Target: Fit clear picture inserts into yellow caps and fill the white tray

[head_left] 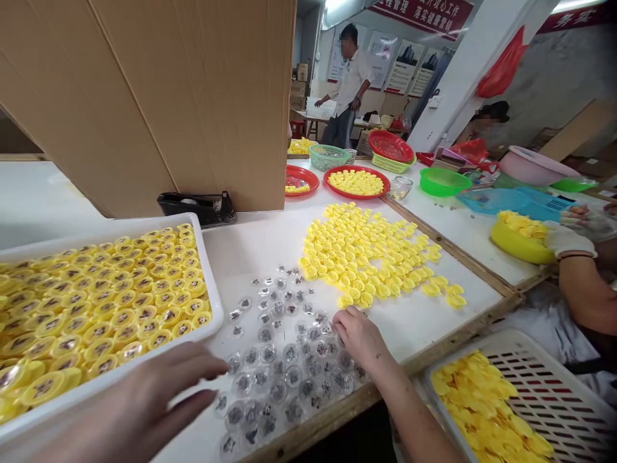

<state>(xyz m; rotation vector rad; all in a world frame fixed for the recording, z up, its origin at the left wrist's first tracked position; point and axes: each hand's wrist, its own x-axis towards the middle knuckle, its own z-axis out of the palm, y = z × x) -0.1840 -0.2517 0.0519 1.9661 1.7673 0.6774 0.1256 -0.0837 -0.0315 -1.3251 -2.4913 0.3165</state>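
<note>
White tabletop (260, 241): behind white tray (213, 283), tape dispenser (193, 209) and view-blocking cardboard (202, 96); right of tray, yellow cups (359, 267) and clear round pieces (292, 375), dark-printed. Left hand (149, 395) open; cannot tell grip of right hand (360, 333).

The white tray (213, 286) is being cropped at left; beyond it, a red plate (309, 177) is being partly hidden by cardboard (222, 109).

Far beyond our right hand (359, 334), we read 管理 and 落实健康营销 on a red banner (427, 14) — and, farther right of the hand, 务实 on a second banner (573, 18). The posters' (405, 67) small print escapes us.
</note>
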